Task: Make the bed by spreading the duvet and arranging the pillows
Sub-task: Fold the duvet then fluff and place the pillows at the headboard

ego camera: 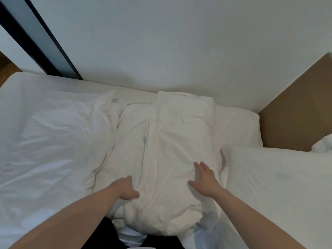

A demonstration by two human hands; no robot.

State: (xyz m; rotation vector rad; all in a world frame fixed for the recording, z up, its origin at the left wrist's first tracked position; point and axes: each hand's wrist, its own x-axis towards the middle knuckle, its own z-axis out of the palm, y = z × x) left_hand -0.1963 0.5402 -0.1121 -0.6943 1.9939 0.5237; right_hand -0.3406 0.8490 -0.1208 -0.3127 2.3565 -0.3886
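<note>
A white duvet point(168, 150) lies folded in a long bundle across the middle of the bed, running from the wall toward me. My left hand point(125, 189) grips a fold at the bundle's near left edge, fingers curled into the cloth. My right hand point(204, 178) rests flat on the bundle's near right side, fingers spread. A white pillow point(276, 186) lies to the right of the bundle. The white sheet point(46, 141) to the left is wrinkled and uncovered.
A pale wall point(161, 42) runs along the far side of the bed. A brown headboard panel point(296, 108) stands at the right, with another white pillow corner point(323, 144) against it. A dark frame point(45, 38) slants at the upper left.
</note>
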